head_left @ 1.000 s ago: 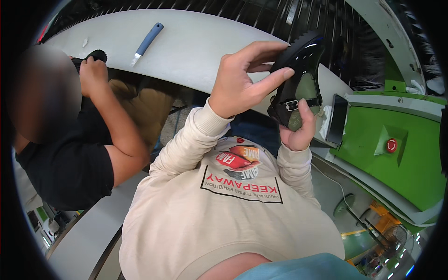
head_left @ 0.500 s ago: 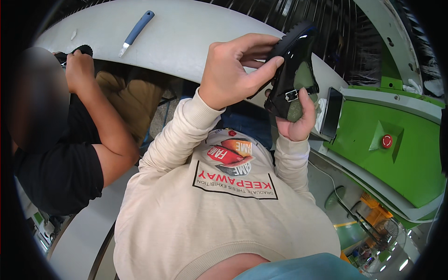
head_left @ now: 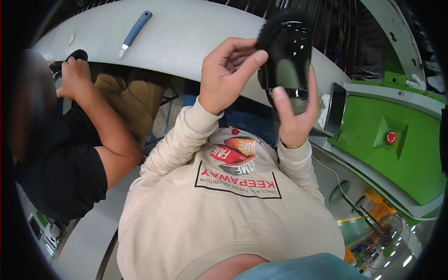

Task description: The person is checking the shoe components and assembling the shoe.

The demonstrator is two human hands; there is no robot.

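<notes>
A shiny black strap shoe (head_left: 293, 49) with a ridged sole edge and a greenish-grey inside is held up over the near edge of the work surface, toe pointing away from me. My right hand (head_left: 295, 123) grips it at the heel end, the thumb by the strap and fingers along its right side. Against the left side of the shoe, my left hand (head_left: 226, 77) closes its thumb and fingers at the sole edge. Its fingertips are partly hidden behind the shoe.
A blue-handled knife (head_left: 135, 33) lies on the white work surface (head_left: 186, 35). At left, a co-worker's hand (head_left: 76, 74) holds another black shoe. A dark phone-like device (head_left: 335, 109) stands beside a green machine (head_left: 368, 135) with a red button (head_left: 391, 137).
The shoe has turned so that its top and opening face me more. My right hand has shifted its grip, with fingers now along the right side; my left hand stays at the sole edge.
</notes>
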